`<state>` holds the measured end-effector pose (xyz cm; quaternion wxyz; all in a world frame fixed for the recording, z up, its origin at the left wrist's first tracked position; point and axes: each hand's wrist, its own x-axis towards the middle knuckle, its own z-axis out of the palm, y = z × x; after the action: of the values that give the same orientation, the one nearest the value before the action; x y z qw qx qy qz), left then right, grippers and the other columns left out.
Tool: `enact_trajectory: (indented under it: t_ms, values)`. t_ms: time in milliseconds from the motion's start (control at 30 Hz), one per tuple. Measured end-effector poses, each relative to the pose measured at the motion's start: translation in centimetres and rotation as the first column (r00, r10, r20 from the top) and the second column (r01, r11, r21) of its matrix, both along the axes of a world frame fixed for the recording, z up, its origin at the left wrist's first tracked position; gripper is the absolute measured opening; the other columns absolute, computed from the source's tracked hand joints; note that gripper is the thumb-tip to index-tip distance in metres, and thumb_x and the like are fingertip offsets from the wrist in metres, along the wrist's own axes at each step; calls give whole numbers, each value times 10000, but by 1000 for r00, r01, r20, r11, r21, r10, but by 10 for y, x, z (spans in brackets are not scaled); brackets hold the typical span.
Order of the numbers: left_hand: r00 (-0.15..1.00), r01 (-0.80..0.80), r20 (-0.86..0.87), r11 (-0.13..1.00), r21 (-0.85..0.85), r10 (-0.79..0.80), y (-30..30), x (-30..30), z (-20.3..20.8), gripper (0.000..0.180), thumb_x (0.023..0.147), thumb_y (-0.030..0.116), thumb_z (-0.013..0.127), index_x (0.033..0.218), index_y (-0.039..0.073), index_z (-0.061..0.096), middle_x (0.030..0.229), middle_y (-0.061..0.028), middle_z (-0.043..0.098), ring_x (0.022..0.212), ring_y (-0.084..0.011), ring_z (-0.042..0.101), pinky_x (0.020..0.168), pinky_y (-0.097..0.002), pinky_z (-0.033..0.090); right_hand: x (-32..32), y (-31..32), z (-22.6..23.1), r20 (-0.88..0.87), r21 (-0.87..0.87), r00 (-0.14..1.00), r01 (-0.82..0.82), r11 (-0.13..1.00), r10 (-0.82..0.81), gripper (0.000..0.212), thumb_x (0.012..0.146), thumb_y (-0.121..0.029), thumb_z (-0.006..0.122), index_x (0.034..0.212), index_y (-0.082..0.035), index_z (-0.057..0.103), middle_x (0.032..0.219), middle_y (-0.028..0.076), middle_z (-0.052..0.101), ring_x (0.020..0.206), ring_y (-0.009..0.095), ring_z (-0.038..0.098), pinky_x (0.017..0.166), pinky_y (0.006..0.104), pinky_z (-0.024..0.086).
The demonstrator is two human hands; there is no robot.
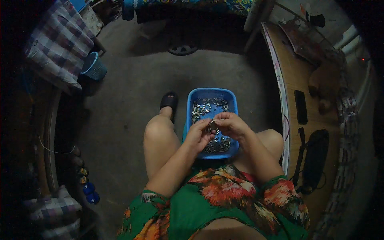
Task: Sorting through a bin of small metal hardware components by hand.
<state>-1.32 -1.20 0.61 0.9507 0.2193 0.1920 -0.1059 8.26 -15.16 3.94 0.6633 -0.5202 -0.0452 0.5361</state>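
A blue plastic basket [233,98] sits between my knees with many small shiny metal cylinders [199,110] in it, heaped along the far left and at the near end. Above its middle my two hands meet. Pinched between the fingers of my left hand [199,135] is a small, dark, round metal piece [212,124]. The thumb and fingertips of my right hand [231,125] close on the same piece from the other side. Its exact kind is too small to make out, and my fingers hide part of it.
On the right stands a wooden bench [286,100] bearing a dark flat object [301,107] and a black bag-like item [316,160]. A blue waste bin [94,68] stands at the left beside checked cloth [60,44]. Blue round items [90,193] lie on the left floor.
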Motion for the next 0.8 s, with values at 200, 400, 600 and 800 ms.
enact_trajectory:
  t_ms: [200,400,600,800]
  values:
    - [998,0,-67,997,79,6,-4,2,11,219,850,242,493,893,32,541,797,-59,581,682,-152,566,585,-247,479,-3,1,-8,145,-71,981,142,987,-131,168,741,-171,631,842,-64,550,693,1,546,510,55,447,402,177,316]
    - [995,-68,-60,993,92,74,0,0,5,218,841,243,504,908,38,542,800,-77,580,704,-159,566,606,-247,480,-5,2,3,-39,-36,993,108,994,-109,158,782,-163,575,878,-43,538,687,11,525,482,52,413,381,172,291]
    - [988,-112,-103,993,48,116,2,2,-3,201,831,213,499,917,36,542,804,-92,576,685,-170,548,600,-258,458,-4,4,11,3,-77,990,138,988,-138,144,785,-127,551,901,-53,508,671,20,517,431,49,380,356,160,246]
    - [990,-109,-89,994,22,110,2,2,-5,205,826,213,501,919,35,543,792,-94,576,675,-166,540,589,-257,452,-1,-2,2,-10,-14,999,49,999,-49,115,781,-128,567,847,-82,486,667,8,515,441,47,385,358,160,244]
